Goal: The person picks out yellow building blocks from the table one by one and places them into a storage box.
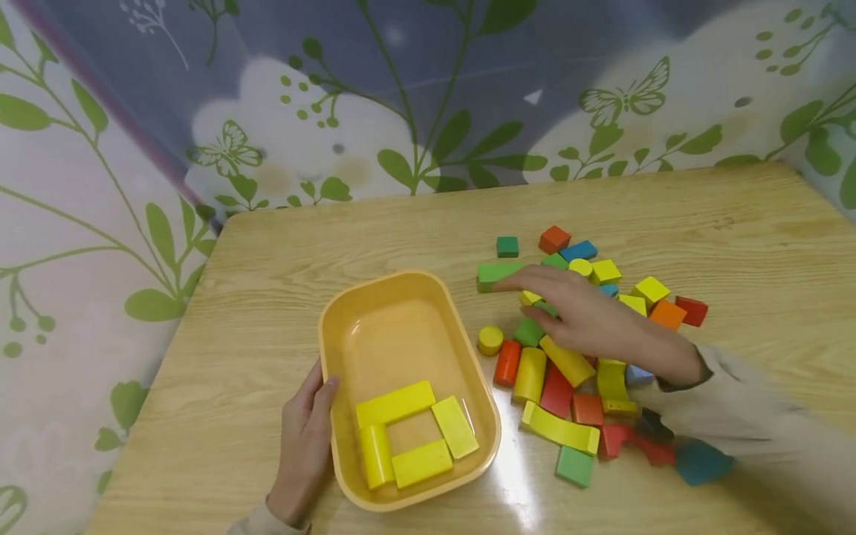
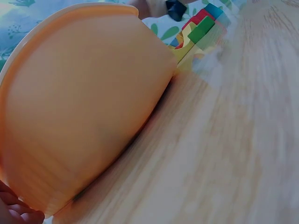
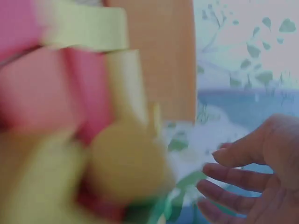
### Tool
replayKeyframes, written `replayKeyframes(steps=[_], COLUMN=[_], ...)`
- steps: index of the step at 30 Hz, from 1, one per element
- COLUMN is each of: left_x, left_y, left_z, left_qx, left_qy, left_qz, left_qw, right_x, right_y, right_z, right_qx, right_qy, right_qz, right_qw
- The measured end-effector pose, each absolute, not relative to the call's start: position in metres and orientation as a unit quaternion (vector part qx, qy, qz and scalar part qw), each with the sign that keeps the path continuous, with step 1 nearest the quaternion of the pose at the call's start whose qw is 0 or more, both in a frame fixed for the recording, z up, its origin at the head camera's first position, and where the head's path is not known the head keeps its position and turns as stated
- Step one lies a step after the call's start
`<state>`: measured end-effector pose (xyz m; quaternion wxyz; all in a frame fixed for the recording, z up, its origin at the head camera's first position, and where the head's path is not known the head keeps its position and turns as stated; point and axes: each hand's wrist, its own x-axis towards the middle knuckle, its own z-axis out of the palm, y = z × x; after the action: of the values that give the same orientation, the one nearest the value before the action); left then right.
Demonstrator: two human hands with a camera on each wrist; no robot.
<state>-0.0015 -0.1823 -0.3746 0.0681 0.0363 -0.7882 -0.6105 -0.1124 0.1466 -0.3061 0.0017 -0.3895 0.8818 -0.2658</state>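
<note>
Yellow blocks [image 1: 396, 402] lie inside the orange tray [image 1: 404, 338] that the left hand [image 1: 305, 438] grips, while the right hand [image 1: 585, 308], thumb and fingers apart, is over the crowded block pile [image 1: 567, 362], where a careless reach could set the rounded red block [image 1: 507, 363] rolling.

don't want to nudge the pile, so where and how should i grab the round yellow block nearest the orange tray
Probably best to pinch the round yellow block by opposite points of its curved side, coming from above and from the side of the orange tray: its flat top faces up, that side is open, and the red cylinder lies close at its near right.
</note>
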Motion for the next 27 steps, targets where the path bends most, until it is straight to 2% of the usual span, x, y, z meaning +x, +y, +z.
replayKeyframes(steps=[4, 11, 15, 22, 27], left_x=[0.000, -0.002, -0.004, -0.003, -0.002], left_y=[-0.181, -0.182, -0.182, -0.182, -0.183], left_z=[-0.376, -0.375, -0.375, -0.375, -0.375], left_qx=[0.042, 0.038, 0.028, 0.032, 0.036], left_qy=[-0.787, -0.796, -0.797, -0.791, -0.788], left_qz=[-0.612, -0.600, -0.598, -0.604, -0.610], left_qw=[0.068, 0.076, 0.082, 0.086, 0.081], right_x=[-0.104, -0.085, -0.080, -0.083, -0.086], right_y=[0.185, 0.219, 0.215, 0.195, 0.181], right_z=[-0.320, -0.334, -0.332, -0.325, -0.313], right_qx=[-0.376, -0.439, -0.476, -0.482, -0.498], right_qy=[0.892, 0.870, 0.861, 0.873, 0.860], right_qz=[-0.252, -0.226, -0.178, -0.066, -0.087], right_qw=[0.011, -0.009, -0.020, -0.027, -0.073])
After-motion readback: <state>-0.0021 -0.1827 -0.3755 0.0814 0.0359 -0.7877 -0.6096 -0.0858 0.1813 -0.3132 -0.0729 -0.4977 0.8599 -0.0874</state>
